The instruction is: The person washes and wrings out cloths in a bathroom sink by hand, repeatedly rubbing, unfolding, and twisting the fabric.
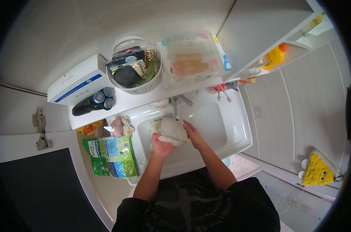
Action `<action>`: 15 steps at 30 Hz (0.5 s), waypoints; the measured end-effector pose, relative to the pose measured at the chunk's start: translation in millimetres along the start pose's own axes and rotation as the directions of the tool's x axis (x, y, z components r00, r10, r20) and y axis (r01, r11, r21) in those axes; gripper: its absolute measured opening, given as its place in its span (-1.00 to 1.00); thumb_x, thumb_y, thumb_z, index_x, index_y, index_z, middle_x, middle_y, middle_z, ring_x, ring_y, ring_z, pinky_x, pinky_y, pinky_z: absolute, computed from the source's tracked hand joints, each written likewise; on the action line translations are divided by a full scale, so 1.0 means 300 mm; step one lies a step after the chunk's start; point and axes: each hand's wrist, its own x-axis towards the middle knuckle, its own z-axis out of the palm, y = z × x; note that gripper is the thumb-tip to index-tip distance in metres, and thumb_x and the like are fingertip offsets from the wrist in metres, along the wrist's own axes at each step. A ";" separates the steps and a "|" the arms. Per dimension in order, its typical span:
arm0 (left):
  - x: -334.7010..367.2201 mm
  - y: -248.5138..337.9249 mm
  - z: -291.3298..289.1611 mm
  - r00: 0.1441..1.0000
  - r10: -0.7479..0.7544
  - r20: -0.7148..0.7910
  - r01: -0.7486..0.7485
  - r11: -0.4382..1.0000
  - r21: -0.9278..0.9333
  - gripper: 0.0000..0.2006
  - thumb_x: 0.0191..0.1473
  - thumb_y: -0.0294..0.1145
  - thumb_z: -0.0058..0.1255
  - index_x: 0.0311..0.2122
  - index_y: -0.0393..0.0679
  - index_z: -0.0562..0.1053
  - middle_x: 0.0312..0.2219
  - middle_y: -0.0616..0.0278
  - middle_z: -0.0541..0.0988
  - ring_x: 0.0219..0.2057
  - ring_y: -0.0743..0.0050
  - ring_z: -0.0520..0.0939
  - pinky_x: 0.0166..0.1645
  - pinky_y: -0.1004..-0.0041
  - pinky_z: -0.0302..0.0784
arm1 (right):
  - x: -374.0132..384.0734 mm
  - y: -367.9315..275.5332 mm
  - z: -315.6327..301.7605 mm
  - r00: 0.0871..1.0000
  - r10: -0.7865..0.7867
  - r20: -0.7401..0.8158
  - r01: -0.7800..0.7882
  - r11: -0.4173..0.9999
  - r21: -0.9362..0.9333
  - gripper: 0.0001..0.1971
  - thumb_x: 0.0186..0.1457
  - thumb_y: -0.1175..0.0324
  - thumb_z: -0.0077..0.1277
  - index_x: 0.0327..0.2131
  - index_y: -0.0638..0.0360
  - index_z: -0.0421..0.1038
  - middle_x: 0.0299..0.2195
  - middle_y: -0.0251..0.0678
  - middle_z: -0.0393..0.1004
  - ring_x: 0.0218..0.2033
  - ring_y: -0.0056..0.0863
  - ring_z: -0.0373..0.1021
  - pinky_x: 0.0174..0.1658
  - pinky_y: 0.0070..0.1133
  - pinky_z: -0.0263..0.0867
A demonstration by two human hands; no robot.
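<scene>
A bunched off-white cloth (173, 130) is held up over the white washbasin (232, 133), just under the spout of the metal faucet (176, 110). My left hand (162, 146) grips its lower left part, with some fingers hidden by the folds. On the cloth's right edge, my right hand (193, 135) takes hold with its fingers, the fingertips close to the spout. One loose fold droops at the left, beside my left hand. Whether water is running cannot be made out.
Left of the basin lie a green-and-blue plastic packet (111, 156) and a pink pump bottle (116, 127). The shelf behind bears an electric shaver (93, 102), a white box (80, 79), a filled basket (144, 87) and a clear lidded container (193, 56). Pink toothbrushes (224, 94) stand at the back right.
</scene>
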 end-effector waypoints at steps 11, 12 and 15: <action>-0.035 0.040 -0.016 0.997 -0.076 -0.020 0.077 0.996 0.054 -0.22 -0.11 -0.03 -0.12 0.28 -0.07 0.19 0.21 0.09 0.31 0.23 -0.03 0.29 0.30 -0.02 0.15 | 0.049 0.084 -0.014 0.717 0.579 0.387 -0.555 0.811 -0.184 -0.17 0.12 -0.51 -0.50 -0.06 -0.01 0.46 -0.38 -0.40 0.47 -0.48 -0.62 0.33 -0.47 -0.64 0.18; -0.032 0.035 -0.020 0.997 -0.048 -0.068 0.053 0.996 0.074 -0.23 -0.12 -0.04 -0.13 0.27 -0.07 0.20 0.20 0.09 0.32 0.23 -0.02 0.30 0.30 -0.01 0.15 | 0.046 0.099 0.008 0.732 0.585 0.349 -0.613 0.789 -0.035 -0.21 0.15 -0.47 -0.46 -0.01 0.01 0.42 -0.30 -0.41 0.48 -0.41 -0.58 0.36 -0.42 -0.61 0.22; -0.006 -0.001 0.023 0.999 0.001 -0.054 -0.002 1.000 -0.011 -0.26 -0.11 -0.09 -0.14 0.26 -0.08 0.21 0.19 0.09 0.34 0.21 0.02 0.32 0.30 0.02 0.15 | 0.036 0.175 -0.034 0.722 0.624 0.299 -0.676 0.727 0.117 -0.26 0.16 -0.43 -0.38 -0.02 0.01 0.43 -0.34 -0.43 0.49 -0.45 -0.60 0.35 -0.46 -0.59 0.20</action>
